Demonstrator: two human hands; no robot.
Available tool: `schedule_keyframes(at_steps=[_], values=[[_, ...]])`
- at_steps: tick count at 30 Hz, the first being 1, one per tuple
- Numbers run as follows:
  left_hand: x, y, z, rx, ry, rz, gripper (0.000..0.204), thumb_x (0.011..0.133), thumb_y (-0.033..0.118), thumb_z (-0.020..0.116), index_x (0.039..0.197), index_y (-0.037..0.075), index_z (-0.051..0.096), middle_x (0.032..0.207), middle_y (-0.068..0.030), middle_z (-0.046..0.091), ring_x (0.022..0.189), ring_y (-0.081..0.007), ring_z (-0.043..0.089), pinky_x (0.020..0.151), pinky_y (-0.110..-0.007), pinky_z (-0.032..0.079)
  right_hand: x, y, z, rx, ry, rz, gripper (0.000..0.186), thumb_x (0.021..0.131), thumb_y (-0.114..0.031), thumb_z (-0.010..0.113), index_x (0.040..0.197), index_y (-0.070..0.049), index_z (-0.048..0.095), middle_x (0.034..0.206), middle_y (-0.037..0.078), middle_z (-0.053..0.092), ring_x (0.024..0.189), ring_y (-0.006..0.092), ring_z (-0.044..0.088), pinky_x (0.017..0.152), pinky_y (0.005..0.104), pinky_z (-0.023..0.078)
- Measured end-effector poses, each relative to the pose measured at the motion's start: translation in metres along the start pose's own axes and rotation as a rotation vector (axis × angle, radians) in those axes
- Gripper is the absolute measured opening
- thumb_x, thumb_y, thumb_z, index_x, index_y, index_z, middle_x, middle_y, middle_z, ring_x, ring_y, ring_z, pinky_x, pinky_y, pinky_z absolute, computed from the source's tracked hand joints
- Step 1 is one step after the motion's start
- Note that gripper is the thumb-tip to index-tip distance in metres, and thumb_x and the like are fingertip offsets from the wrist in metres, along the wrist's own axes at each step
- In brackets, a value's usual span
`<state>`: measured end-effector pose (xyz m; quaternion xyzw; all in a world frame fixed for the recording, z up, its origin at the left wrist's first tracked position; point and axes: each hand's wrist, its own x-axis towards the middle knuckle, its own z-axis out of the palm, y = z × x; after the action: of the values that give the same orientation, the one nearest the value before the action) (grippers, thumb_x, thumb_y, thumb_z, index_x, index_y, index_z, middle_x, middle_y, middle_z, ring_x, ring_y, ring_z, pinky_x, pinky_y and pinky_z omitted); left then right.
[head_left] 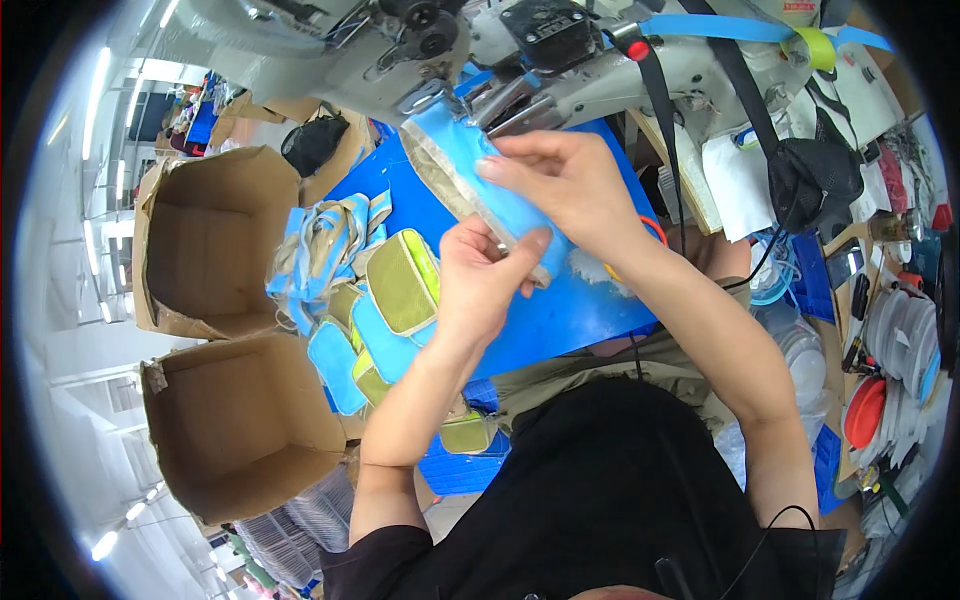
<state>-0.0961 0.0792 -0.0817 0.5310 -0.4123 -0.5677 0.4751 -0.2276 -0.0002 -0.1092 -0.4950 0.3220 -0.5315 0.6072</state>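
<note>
A blue fabric piece (451,141) with pale edging and a khaki side lies slanted under the sewing machine's presser area (430,100). My right hand (562,188) pinches it along the upper right edge, thumb on the blue face. My left hand (484,262) grips its lower end, thumb on the edging. Left of my hands, on the blue work surface (560,320), sit several green-and-blue padded pieces (399,279) and a bundle of blue-and-khaki strips (312,259).
Two open cardboard boxes (210,240) stand at the left. The machine body (620,90) spans the top, with a black pouch (810,180) and dangling straps. At right, stacked spools (895,340), a red disc (862,410) and tools crowd a side surface.
</note>
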Motion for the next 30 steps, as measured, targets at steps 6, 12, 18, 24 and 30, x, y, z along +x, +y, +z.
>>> schedule_keyframes(at_steps=[6, 12, 18, 24, 30], values=[[0.049, 0.028, -0.030, -0.324, 0.157, 0.032, 0.030, 0.102, 0.030, 0.058, 0.111, 0.003, 0.064, 0.101, -0.0091, 0.071, 0.082, -0.0188, 0.072, 0.066, -0.031, 0.062, 0.005, 0.002, 0.011, 0.304, -0.054, 0.228, 0.034, 0.092, -0.018, 0.079, 0.114, 0.008, 0.072, 0.100, 0.013, 0.076, 0.085, 0.0142, 0.072, 0.074, 0.0275, 0.058], [0.097, 0.050, -0.060, -0.220, 0.101, 0.045, 0.016, 0.098, 0.008, 0.064, 0.107, -0.005, 0.065, 0.100, -0.0136, 0.073, 0.088, -0.0203, 0.073, 0.084, -0.034, 0.061, -0.002, 0.004, 0.015, 0.436, -0.052, 0.318, 0.035, 0.093, -0.017, 0.078, 0.118, 0.007, 0.069, 0.104, 0.013, 0.075, 0.087, 0.0133, 0.071, 0.075, 0.0270, 0.058], [0.107, 0.042, -0.068, -0.402, 0.093, -0.030, 0.018, 0.097, 0.004, 0.062, 0.112, -0.006, 0.064, 0.103, -0.0151, 0.072, 0.093, -0.0235, 0.073, 0.088, -0.038, 0.062, -0.005, -0.001, 0.016, 0.541, -0.060, 0.413, 0.033, 0.095, -0.015, 0.075, 0.120, 0.005, 0.069, 0.105, 0.011, 0.075, 0.088, 0.0133, 0.072, 0.078, 0.0274, 0.058], [0.114, 0.048, -0.064, -0.343, 0.156, 0.017, 0.028, 0.104, 0.015, 0.053, 0.119, -0.006, 0.063, 0.112, -0.0144, 0.069, 0.097, -0.0208, 0.071, 0.082, -0.036, 0.063, -0.002, 0.001, 0.019, 0.670, -0.067, 0.442, 0.034, 0.097, -0.015, 0.073, 0.124, 0.005, 0.068, 0.109, 0.011, 0.075, 0.092, 0.0143, 0.072, 0.082, 0.0285, 0.059], [0.108, 0.048, -0.059, -0.262, 0.124, 0.052, 0.023, 0.101, 0.009, 0.059, 0.119, -0.006, 0.060, 0.112, -0.0133, 0.069, 0.096, -0.0205, 0.071, 0.083, -0.037, 0.062, -0.004, 0.002, 0.020, 0.721, -0.075, 0.432, 0.034, 0.099, -0.013, 0.069, 0.127, 0.005, 0.066, 0.113, 0.012, 0.074, 0.098, 0.0154, 0.072, 0.087, 0.0295, 0.058]])
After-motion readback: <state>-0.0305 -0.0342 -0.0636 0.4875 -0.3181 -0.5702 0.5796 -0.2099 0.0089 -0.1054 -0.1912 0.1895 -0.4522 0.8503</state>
